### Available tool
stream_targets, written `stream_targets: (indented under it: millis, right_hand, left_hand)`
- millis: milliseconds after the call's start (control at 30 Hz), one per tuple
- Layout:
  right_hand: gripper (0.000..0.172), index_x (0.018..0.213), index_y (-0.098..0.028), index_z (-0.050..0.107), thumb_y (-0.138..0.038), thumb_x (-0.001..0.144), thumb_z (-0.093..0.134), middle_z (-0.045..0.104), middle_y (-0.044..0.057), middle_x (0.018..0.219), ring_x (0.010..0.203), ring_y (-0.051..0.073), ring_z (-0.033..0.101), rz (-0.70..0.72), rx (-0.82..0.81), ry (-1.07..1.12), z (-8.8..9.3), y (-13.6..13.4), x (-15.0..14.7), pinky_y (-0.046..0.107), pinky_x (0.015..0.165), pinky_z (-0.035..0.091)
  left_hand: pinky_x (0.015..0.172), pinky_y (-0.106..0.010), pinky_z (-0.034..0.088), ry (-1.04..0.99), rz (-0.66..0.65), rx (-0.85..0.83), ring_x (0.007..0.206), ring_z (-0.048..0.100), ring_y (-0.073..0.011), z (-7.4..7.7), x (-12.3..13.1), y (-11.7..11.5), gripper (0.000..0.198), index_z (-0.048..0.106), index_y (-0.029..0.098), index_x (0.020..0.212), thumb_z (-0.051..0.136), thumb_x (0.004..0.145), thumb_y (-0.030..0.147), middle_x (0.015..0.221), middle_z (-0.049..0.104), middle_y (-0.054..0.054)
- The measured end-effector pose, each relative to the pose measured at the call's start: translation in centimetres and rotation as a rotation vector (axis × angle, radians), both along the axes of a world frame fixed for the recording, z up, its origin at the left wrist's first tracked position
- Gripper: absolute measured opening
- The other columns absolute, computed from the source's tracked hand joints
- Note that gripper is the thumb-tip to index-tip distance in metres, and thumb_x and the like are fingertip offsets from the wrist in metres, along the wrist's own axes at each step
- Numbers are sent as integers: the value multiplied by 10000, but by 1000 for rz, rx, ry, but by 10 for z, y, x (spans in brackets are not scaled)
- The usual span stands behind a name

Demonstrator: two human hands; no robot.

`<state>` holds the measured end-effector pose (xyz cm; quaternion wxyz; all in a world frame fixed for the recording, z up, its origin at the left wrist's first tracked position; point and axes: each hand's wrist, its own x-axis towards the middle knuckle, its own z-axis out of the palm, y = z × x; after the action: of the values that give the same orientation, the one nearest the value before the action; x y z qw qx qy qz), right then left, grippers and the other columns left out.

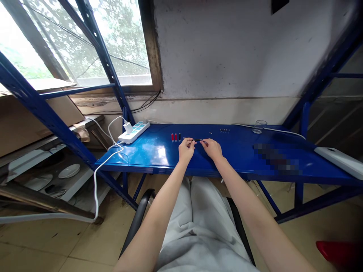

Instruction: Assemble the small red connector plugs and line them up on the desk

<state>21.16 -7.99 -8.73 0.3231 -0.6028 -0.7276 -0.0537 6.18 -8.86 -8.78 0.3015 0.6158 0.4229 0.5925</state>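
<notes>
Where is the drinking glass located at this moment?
In the head view, the drinking glass stands toward the right, at the back of the blue table, beside a white cable and near the wall.

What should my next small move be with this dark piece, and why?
Perhaps steady the small dark piece with your left hand and gently try a turn with your right hand: the two hands meet it at opposite ends, over the blue table, though any join is too small to make out.
</notes>
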Motion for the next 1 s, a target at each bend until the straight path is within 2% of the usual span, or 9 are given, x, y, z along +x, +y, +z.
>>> stream_targets:
  millis: [233,367,500,800,1000]
  right_hand:
    - [331,1026,-195,661,-308,886,383,648,100,891,756,196,578,-29,41,-92,3,-3,-1,289,639,387]
    - [361,1139,-146,595,-254,876,374,637,129,942,840,216,577,47,72,-141,3,-3,-5,318,723,393]
    - [400,1219,-125,503,-279,871,379,631,139,984,864,222,574,122,108,-135,4,-4,-7,329,737,396]
    - [313,1110,-110,498,-277,880,366,644,131,910,802,224,588,138,167,-176,0,-3,-6,310,684,378]
    - [222,1004,-130,495,-249,892,345,654,119,834,739,222,599,73,102,-131,3,-4,-12,300,662,360]
  left_hand:
    - [589,-245,516,-30,-9,-27,617,637,-126,-2,1,0,227,564,154,864,555,785,366,782,681,-59]
    - [563,-243,523,-93,-89,-64,669,649,-151,1,3,-2,234,568,137,845,605,746,346,742,664,-66]
    - [545,-253,515,-117,-130,-90,568,625,-127,2,2,-3,257,565,135,837,633,719,353,719,645,-47]
    - [557,-234,503,-115,-197,-110,542,609,-105,3,2,-4,215,564,146,797,666,693,303,692,628,-25]
    - [572,-239,498,-156,-135,-109,552,594,-100,5,3,-4,195,565,143,831,637,714,281,720,633,-39]
